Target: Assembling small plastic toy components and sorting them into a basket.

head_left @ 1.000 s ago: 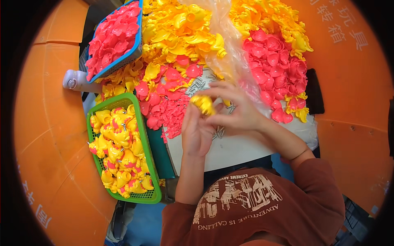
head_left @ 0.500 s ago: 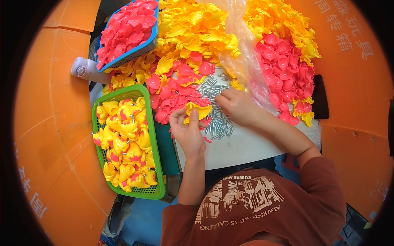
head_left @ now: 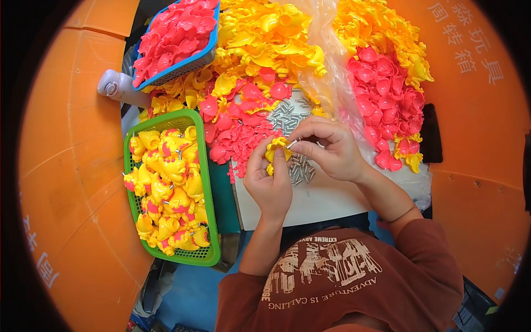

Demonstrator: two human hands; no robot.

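Observation:
My left hand [head_left: 271,185] is closed on a yellow plastic toy part [head_left: 277,150], held up over the near part of the table. Between the thumb and fingertips of my right hand [head_left: 331,148] is a small silver metal pin [head_left: 292,143], its end at the right edge of the yellow part. I cannot tell whether the pin has entered the part. Loose metal pins [head_left: 286,117] lie on the table beyond and beneath my hands. Small pink plastic pieces [head_left: 243,145] are heaped just left of them.
At left stands a green basket [head_left: 209,221] of assembled yellow-and-pink toys. A blue basket [head_left: 207,55] of pink shells is behind it, beside a pale bottle [head_left: 119,88]. Yellow parts [head_left: 265,27] pile up at the back, clear plastic sheeting [head_left: 326,61] among them; pink shells [head_left: 381,99] lie right.
My right hand has lifted from the loose pins and come to the yellow part with a pin. My left hand has turned the part and shifted slightly right.

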